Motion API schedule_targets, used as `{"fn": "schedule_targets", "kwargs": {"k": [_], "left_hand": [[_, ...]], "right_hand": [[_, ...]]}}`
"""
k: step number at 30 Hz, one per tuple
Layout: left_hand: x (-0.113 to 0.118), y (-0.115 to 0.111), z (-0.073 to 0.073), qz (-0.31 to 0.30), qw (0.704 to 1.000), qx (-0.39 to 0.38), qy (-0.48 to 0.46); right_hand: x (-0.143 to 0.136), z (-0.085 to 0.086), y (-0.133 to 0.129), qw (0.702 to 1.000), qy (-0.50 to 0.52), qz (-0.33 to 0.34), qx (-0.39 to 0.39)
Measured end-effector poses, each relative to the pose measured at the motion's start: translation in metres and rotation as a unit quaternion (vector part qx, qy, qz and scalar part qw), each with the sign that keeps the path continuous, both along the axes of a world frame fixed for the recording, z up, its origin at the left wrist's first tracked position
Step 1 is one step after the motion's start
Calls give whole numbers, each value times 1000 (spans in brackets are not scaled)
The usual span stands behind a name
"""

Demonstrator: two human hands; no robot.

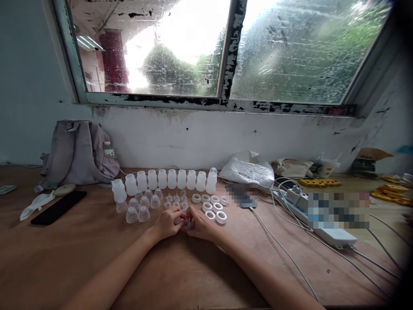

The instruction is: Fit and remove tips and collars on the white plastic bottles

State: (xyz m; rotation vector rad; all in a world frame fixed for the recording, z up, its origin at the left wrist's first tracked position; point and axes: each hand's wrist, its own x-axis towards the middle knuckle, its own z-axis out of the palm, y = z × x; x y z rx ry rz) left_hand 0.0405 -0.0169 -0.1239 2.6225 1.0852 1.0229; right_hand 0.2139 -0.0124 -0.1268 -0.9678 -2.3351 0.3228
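Observation:
My left hand [168,222] and my right hand [199,224] meet at the middle of the wooden table, fingers closed round a small clear piece [187,224] that they mostly hide. Just behind them stand several clear nipples [176,198]. White rings [221,217] lie to the right, beside my right hand. Clear dome caps [143,213] stand to the left of my left hand. A curved row of frosted bottles [172,179] runs behind all these; the rightmost bottle [211,182] has a clear cap on top.
A grey backpack [80,150], a black phone [59,208] and a white crumpled item [37,206] are at the left. Rightward lie a silvery bag [248,170], a phone on a cable [247,201], a white power strip [335,237] and yellow parts [319,183]. Cables cross the right side.

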Motion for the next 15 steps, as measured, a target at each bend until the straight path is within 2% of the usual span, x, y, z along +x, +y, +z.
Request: {"fn": "schedule_targets", "kwargs": {"k": [5, 15], "left_hand": [[-1, 0, -3, -25, 1000, 0, 9], [3, 3, -11, 17, 999, 43, 24]], "right_hand": [[-1, 1, 0, 999, 15, -4, -33], [0, 8, -3, 999, 1, 4, -47]]}}
